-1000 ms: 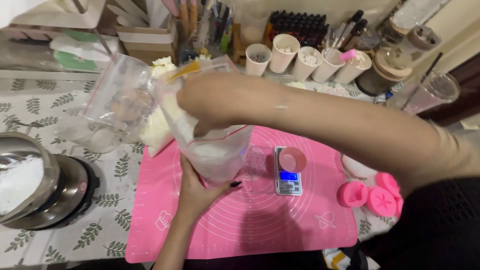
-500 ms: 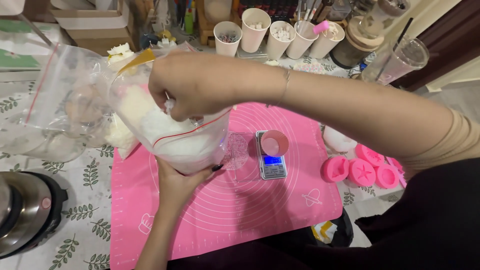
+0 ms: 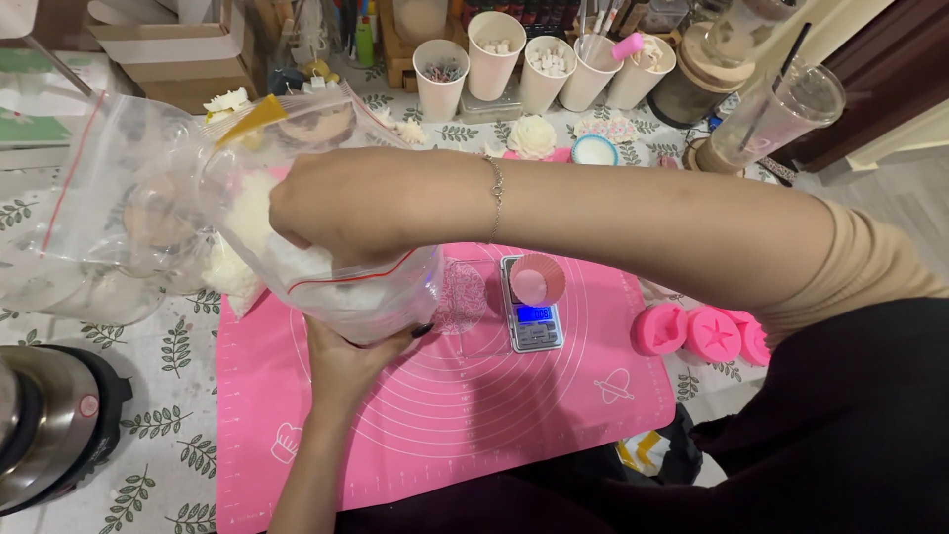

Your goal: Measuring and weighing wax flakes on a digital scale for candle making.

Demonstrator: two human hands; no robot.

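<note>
hands, two, grip one clear bag; five paper cups behind.

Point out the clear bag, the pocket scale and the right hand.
clear bag point(image 3: 371, 297), head view, lower wall.
pocket scale point(image 3: 532, 318), head view, lit display.
right hand point(image 3: 341, 203), head view, back of hand.

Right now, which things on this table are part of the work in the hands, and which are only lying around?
In use:
- clear zip bag of white flakes, left hand under it, right hand at its mouth
- pocket scale with pink cup
- pink mat

Lying about:
- paper cups
- pink moulds
- metal pot
- plastic tumbler
</note>
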